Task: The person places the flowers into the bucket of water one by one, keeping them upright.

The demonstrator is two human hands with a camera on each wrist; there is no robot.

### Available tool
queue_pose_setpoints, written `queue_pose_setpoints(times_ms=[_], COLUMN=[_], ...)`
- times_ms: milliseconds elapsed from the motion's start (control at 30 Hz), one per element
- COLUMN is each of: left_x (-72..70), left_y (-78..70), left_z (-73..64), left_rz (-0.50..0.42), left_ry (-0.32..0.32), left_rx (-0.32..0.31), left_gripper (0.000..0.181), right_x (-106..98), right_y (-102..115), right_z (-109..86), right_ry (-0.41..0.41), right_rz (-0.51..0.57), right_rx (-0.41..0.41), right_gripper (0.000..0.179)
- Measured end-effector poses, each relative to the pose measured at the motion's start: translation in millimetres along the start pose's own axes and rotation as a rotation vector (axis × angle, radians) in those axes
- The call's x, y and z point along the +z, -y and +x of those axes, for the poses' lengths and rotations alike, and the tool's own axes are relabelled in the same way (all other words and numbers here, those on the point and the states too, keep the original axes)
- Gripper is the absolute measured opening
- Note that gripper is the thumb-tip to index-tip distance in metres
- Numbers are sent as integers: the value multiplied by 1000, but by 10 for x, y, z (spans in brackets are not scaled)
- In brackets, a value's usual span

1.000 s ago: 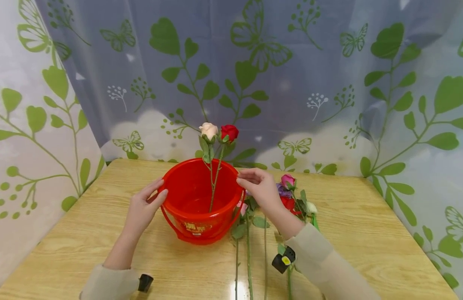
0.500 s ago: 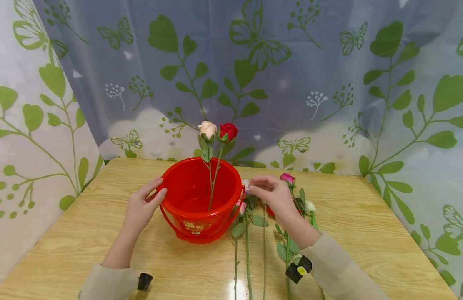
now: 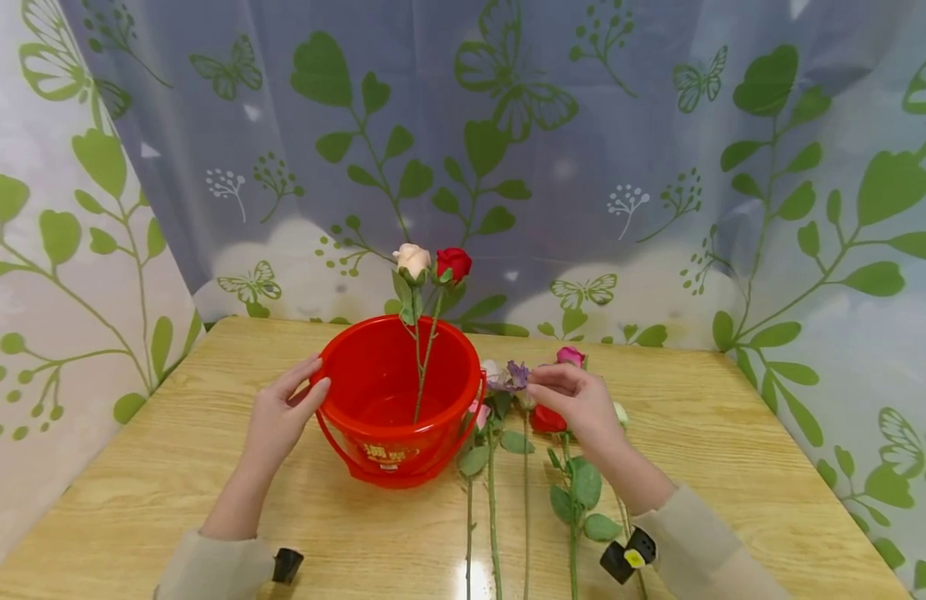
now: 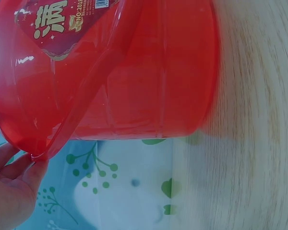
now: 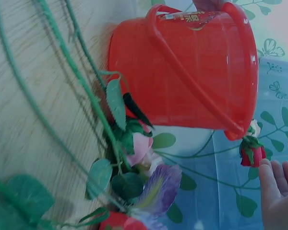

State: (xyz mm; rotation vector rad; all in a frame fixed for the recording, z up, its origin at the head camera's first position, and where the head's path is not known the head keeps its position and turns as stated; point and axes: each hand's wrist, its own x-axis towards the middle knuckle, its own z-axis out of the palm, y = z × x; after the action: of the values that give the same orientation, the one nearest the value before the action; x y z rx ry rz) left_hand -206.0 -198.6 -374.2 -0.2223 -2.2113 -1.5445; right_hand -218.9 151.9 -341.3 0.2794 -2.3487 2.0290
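A red plastic bucket (image 3: pixel 428 454) stands on the table with a cream rose (image 3: pixel 412 260) and a red rose (image 3: pixel 453 264) upright in it. My left hand (image 3: pixel 278 417) holds its left rim, thumb and fingers pinching beside the handle joint in the left wrist view. Right of the bucket, my right hand (image 3: pixel 583 408) hovers over loose artificial flowers with nothing in its fingers. Nearest its fingertips is a purple flower (image 3: pixel 518 375). A red flower (image 3: pixel 548 419) lies just under the hand. In the right wrist view the right fingers (image 5: pixel 273 184) are extended, away from the petals.
A pale pink flower (image 3: pixel 478 414), a whitish flower (image 3: pixel 494 373), a magenta rose (image 3: pixel 571 357) and a white bud (image 3: pixel 621 413) lie alongside. Their long green stems (image 3: pixel 495 525) run toward the table's front edge. Behind the wooden table (image 3: pixel 733 467) hangs a patterned curtain (image 3: pixel 583 192).
My right hand has left the bucket's right rim and moved right over the flowers, uncovering the purple one. The left hand stays on the rim, and the bucket and its roses keep their place.
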Motion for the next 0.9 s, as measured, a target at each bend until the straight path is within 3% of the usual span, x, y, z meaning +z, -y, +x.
queue_pose_setpoints(times_ms=[367, 900], left_x=[1, -3], left_y=[-35, -24], left_z=[-12, -2], left_rz=[-1, -2], left_ry=[9, 15], left_rx=[-12, -12], left_gripper=[39, 39], right_x=[-302, -816], right_y=[-178, -454], right_z=[-116, -262], right_ry=[-22, -120], right_rz=[-58, -177], right_rx=[33, 95], right_gripper=[37, 43])
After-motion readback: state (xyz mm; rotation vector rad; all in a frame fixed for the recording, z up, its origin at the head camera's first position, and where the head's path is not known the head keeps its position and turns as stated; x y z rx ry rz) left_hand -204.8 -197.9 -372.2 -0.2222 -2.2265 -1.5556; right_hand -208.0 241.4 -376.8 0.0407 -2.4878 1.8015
